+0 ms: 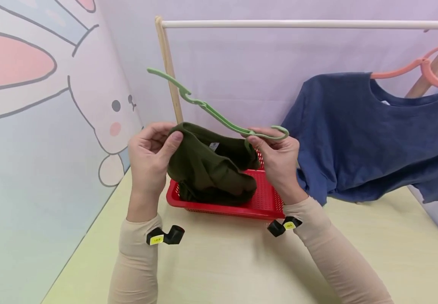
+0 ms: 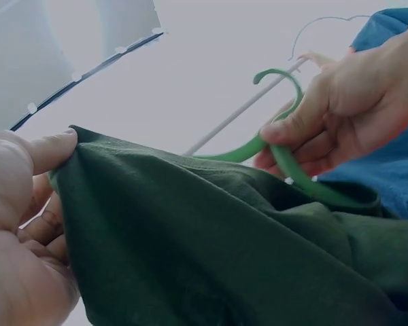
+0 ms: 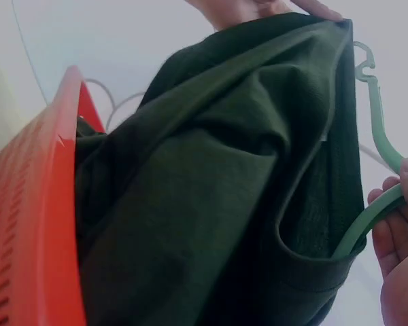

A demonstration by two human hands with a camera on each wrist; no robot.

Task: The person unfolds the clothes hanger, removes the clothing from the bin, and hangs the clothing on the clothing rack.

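Note:
A dark green shirt (image 1: 207,169), with a white label inside its collar, is lifted partly out of a red basket (image 1: 223,210). My left hand (image 1: 150,154) pinches the edge of its neck opening between thumb and fingers, pulling the cloth taut. In my right hand (image 1: 277,154) is a light green hanger (image 1: 220,117), gripped just below its hook. One hanger arm dips into the shirt's neck opening, as the right wrist view shows; the other arm (image 3: 375,112) sticks out above the cloth. The lower part of the shirt is bunched in the basket.
Behind the basket stands a rack with a white rod (image 1: 298,24) and wooden legs (image 1: 169,71). At the right a navy T-shirt (image 1: 374,139) hangs on a coral hanger (image 1: 397,71). A wall with a rabbit drawing (image 1: 101,97) borders the table (image 1: 219,261) on the left.

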